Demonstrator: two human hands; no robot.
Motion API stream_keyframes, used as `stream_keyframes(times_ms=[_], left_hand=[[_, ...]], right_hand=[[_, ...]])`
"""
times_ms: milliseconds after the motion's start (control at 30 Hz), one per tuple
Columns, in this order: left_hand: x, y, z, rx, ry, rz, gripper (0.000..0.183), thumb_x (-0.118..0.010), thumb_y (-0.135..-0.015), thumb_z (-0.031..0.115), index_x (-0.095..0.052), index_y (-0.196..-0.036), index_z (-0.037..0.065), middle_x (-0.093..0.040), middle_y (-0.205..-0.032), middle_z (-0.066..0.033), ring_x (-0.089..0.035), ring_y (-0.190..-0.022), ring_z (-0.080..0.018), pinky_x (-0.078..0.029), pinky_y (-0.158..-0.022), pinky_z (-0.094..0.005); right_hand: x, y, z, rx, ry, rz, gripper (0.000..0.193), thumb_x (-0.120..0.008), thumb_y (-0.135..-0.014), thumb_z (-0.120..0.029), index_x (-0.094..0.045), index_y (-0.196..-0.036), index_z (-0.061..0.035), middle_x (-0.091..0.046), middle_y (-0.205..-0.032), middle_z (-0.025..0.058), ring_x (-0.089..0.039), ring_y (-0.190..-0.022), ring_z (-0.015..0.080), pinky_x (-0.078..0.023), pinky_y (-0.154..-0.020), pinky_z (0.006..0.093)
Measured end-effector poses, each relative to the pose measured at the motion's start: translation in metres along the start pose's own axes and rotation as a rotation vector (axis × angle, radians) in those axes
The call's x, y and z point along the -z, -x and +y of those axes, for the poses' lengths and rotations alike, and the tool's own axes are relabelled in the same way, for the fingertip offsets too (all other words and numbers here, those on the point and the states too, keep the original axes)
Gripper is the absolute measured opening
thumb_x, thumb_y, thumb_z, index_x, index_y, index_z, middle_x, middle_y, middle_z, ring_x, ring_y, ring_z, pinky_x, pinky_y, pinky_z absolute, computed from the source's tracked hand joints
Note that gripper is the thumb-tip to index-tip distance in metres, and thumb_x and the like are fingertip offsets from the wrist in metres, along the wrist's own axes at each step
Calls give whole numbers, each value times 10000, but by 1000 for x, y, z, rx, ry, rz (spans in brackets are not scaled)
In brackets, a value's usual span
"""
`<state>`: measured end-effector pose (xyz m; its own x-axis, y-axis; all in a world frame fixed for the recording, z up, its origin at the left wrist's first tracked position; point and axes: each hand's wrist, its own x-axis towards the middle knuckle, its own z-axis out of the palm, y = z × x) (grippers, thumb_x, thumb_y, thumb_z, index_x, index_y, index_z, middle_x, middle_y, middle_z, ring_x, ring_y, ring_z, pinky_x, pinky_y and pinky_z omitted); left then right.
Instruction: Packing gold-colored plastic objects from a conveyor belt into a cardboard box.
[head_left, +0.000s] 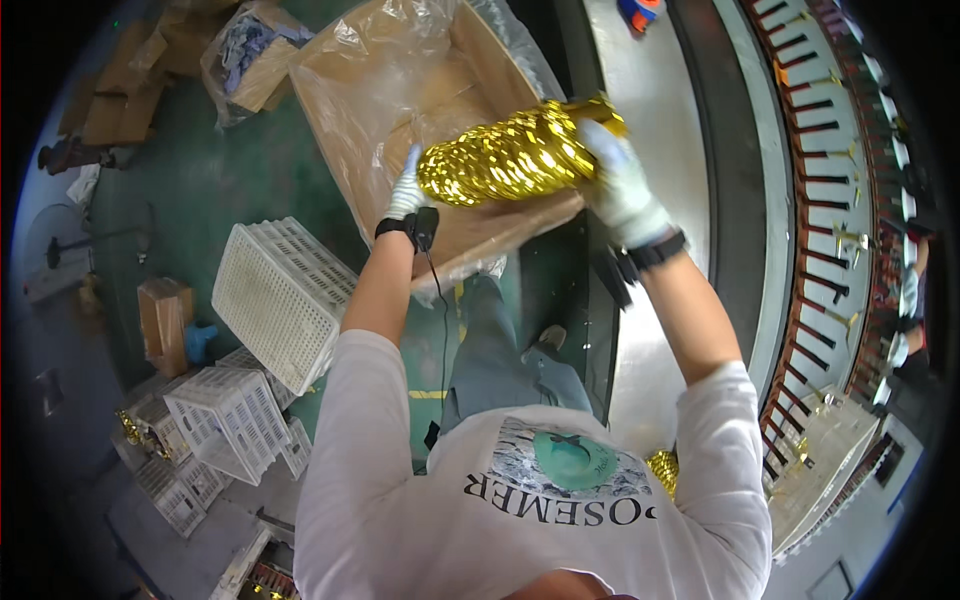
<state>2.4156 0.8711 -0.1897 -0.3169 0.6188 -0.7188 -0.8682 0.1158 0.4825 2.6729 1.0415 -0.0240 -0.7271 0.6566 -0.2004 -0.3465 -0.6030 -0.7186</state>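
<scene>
Between my hands lies a long stack of shiny gold ring-like pieces (510,158), tilted slightly up to the right. My left hand (406,190), in a white glove, closes on its left end. My right hand (622,185), gloved too, grips the right end near the metal ledge. Below the stack is a large open cardboard box (490,62) lined with clear plastic. Part of its inside is hidden by the stack. Each wrist wears a black strap with a small device.
A metal ledge (655,110) runs along the right, beside a dark belt (735,170) and a row of dark-handled parts (820,205). White plastic crates (275,300) stand at the left. More gold pieces (663,470) sit by my right side. An orange-and-blue object (640,12) rests on the ledge.
</scene>
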Motion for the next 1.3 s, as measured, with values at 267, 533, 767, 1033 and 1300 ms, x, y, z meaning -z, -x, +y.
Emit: stream_keyframes(times_ms=[267,533,767,1033,1300], left_hand=[[245,-81,-42,404,-181,736,610,-569,-897,561,-591,-1214,41,-670,-1116,-95,-617,-915,-211,-518,-783,-355],[240,-58,-66,643,-1257,1036,672,-608,-844,542,-662,-1147,-56,-619,-1257,-271,-625,-1143,-368,-473,-971,-437],[277,-57,-118,19,-2350,557,465,-544,-921,362,-617,-1178,-19,-644,-1135,-199,-574,-1098,-373,-370,-1042,-474],[299,1,-194,-318,-2276,272,685,-517,-913,508,-469,-1346,-21,-546,-1307,-252,-482,-1240,-392,-270,-1119,-487],[263,27,-256,-30,-2134,172,872,-534,-891,584,-344,-1445,-61,-382,-1465,-310,-349,-1384,-417,-236,-1166,-482]], right_hand=[[39,-123,227,-652,-268,469,566,-636,-893,-487,-554,-1322,-128,-607,-1310,81,-571,-1206,267,-452,-998,577],[177,-75,427,-947,-376,750,770,-668,-822,-550,-486,-1408,-85,-475,-1466,134,-453,-1332,281,-311,-1154,402],[216,-41,493,-1257,1235,636,595,-526,-950,-384,-440,-1444,-63,-466,-1475,175,-447,-1355,339,-352,-1121,476],[157,22,403,-901,1938,-91,428,-449,-960,-160,-478,-1366,-28,-489,-1407,249,-581,-1198,377,-474,-992,500],[195,103,347,-757,1489,149,389,-439,-953,-204,-655,-1217,-18,-621,-1273,220,-619,-1160,357,-478,-998,441]])
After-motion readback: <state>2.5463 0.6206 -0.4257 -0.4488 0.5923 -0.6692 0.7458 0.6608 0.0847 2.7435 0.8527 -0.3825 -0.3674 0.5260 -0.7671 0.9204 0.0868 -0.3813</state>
